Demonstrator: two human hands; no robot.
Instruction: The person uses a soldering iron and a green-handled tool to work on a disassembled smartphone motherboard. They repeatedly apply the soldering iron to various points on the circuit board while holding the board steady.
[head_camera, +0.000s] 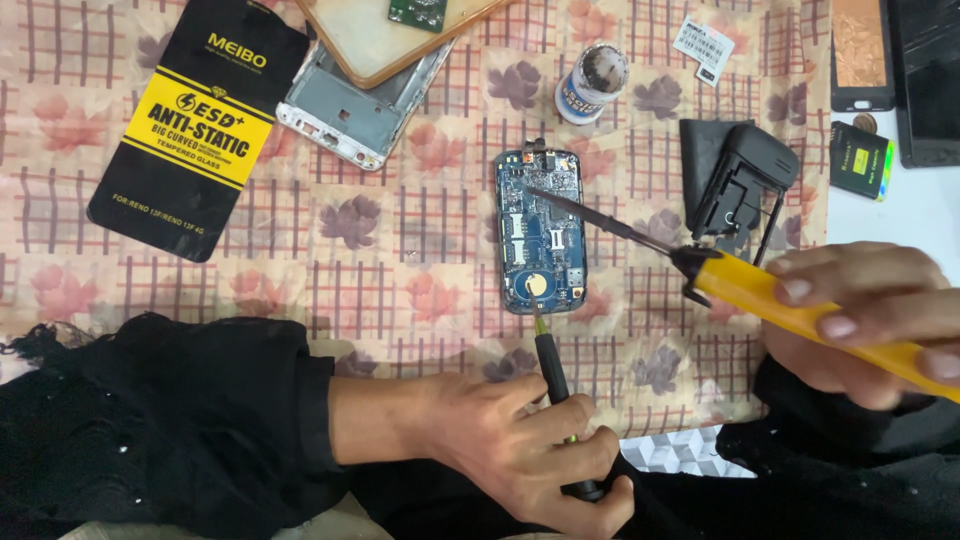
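A small blue phone circuit board (539, 231) lies flat in the middle of the patterned cloth. My right hand (860, 325) grips a yellow-handled soldering iron (790, 305); its dark tip reaches left onto the upper part of the board. My left hand (520, 450) holds a black-handled screwdriver (555, 385), its tip touching the board's lower edge near a round gold contact. Both wrists are in black sleeves.
A black and yellow flat package (195, 125) lies top left. Beside it are a silver phone frame (355, 100) and a tan tray (385, 35). A small flux jar (592, 82), a black phone housing (740, 185) and a battery (862, 160) lie to the right.
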